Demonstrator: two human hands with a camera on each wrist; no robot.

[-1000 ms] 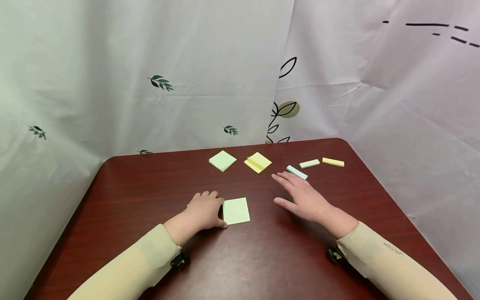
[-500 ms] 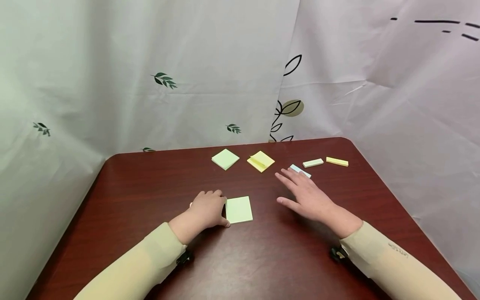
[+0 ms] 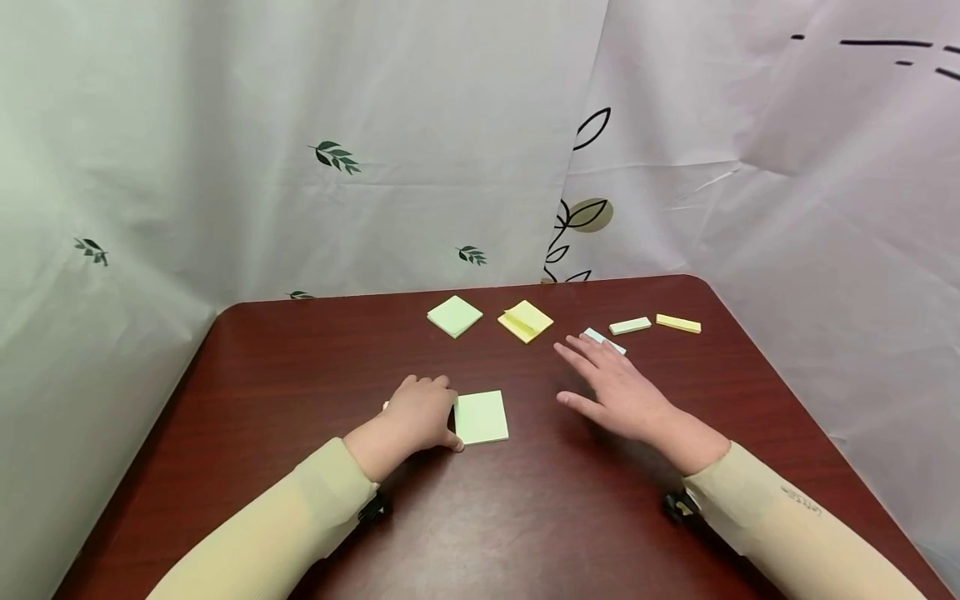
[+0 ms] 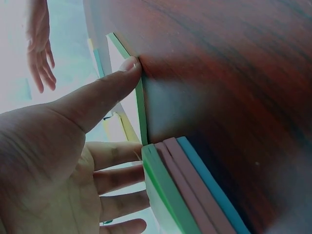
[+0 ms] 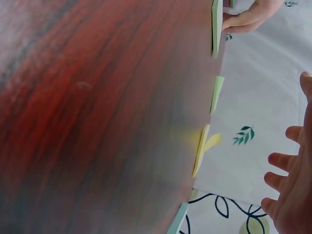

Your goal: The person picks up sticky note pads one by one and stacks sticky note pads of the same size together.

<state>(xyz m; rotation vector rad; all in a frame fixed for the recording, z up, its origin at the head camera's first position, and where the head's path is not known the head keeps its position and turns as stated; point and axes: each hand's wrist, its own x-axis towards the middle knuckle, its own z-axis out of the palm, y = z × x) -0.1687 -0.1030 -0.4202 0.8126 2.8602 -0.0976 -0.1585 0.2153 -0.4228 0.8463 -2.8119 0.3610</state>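
My left hand (image 3: 416, 417) lies at the left side of a light green square pad (image 3: 482, 417), thumb and index finger at that pad's edge. In the left wrist view the fingers of the left hand (image 4: 73, 161) look fairly straight, their tips by a standing row of green, pink (image 4: 187, 190) and blue (image 4: 214, 187) pads, mostly hidden in the head view. My right hand (image 3: 618, 396) is spread and holds nothing; its fingertips overlap a pale blue strip pad (image 3: 607, 342) in the head view. The right wrist view shows the right hand (image 5: 295, 180) apart from the pads.
Toward the table's far edge lie another green pad (image 3: 454, 316) and a yellow pad (image 3: 526, 322) with a lifted sheet. A pale strip pad (image 3: 630, 326) and a yellow strip pad (image 3: 678, 323) are at the back right. Patterned cloth (image 3: 390, 217) hangs behind the table (image 3: 300, 358).
The head view has shifted slightly, so the table and pads appear farther right. My right fingertips now cover more of the blue strip pad. My left hand keeps its place by the green pad.
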